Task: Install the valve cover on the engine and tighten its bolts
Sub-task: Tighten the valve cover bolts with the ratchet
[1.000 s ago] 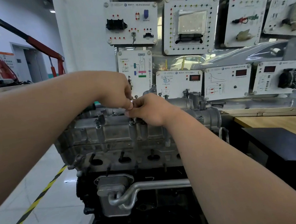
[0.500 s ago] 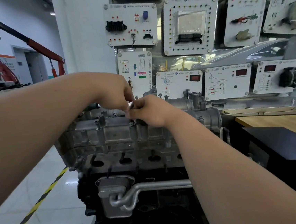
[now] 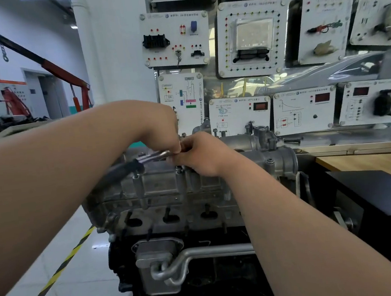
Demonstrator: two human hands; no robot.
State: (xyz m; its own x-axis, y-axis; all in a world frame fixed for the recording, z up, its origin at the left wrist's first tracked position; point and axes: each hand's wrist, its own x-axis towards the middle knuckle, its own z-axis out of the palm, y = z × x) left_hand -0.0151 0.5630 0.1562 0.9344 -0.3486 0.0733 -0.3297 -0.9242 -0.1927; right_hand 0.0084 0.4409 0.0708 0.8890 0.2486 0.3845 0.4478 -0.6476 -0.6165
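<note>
- The left hand (image 3: 162, 132) and right hand (image 3: 201, 155) meet knuckle to knuckle over the top middle of the valve cover (image 3: 160, 186).
- Left hand: fingers curled down, pinching the head end of a ratchet wrench (image 3: 143, 161).
- The wrench's black grip points out to the left, low over the cover and not held.
- Right hand: fingers curled under beside the wrench head. Its own back hides what they grasp, so I cannot tell.
- A bolt (image 3: 178, 169) stands in the cover's near edge, directly beneath the two hands.
- The valve cover sits on top of the engine (image 3: 172, 217), squarely in front of the person.
- An oil cooler (image 3: 158, 266) with a metal pipe (image 3: 211, 251) is mounted lower on the engine.
- Surroundings: training panels (image 3: 175, 40) behind, a red engine crane (image 3: 45, 64) at far left, a wooden bench top (image 3: 370, 164) at right.
</note>
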